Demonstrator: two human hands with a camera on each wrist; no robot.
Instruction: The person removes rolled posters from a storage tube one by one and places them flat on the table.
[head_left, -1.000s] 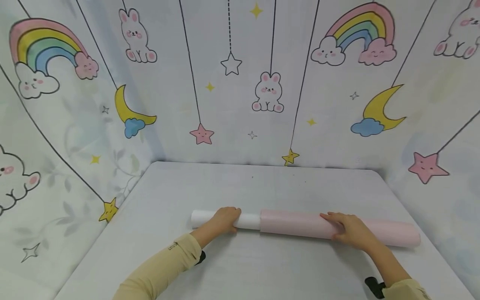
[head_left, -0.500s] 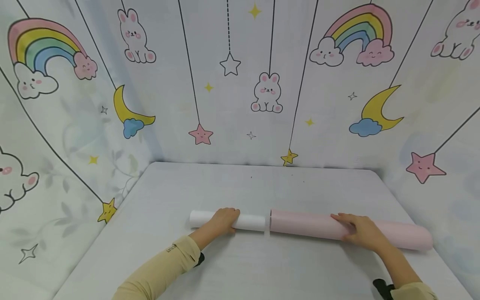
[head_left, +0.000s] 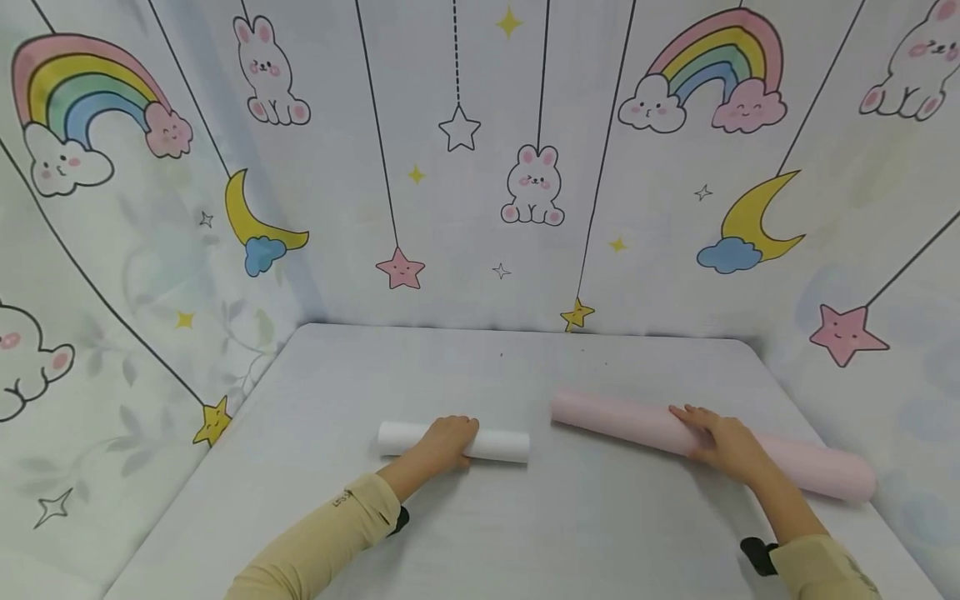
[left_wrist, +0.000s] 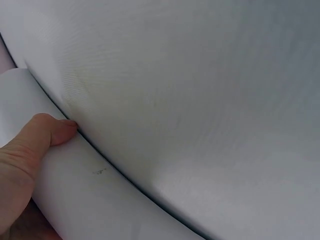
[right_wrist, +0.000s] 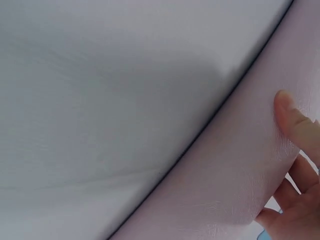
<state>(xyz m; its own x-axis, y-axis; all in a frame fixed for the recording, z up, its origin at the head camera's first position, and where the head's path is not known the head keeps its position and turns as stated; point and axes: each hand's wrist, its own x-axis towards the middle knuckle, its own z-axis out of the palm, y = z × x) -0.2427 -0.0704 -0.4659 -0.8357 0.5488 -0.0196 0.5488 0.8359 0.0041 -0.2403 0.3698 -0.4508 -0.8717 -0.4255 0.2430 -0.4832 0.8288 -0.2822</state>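
Note:
A white roll (head_left: 498, 445) lies crosswise on the table, and my left hand (head_left: 444, 443) grips it around its middle. In the left wrist view the thumb of my left hand (left_wrist: 25, 160) presses along the side of the white roll (left_wrist: 95, 190). To the right, a longer pink roll (head_left: 618, 419) lies at a slant, its left end farther back. My right hand (head_left: 723, 446) holds it near the middle. The right wrist view has my right hand (right_wrist: 300, 165) curved round the pink roll (right_wrist: 215, 170), thumb on one side and fingers on the other. A gap separates the two rolls.
Both rolls rest on a white table (head_left: 450, 358). Behind and beside it hangs a white backdrop (head_left: 337, 125) printed with rainbows, rabbits, moons and stars. The right end of the pink roll is near the table's right edge.
The pink roll has moved right, off the white roll's end, and its left end has swung back. My right hand moved right with it. My left hand and the white roll hardly shifted.

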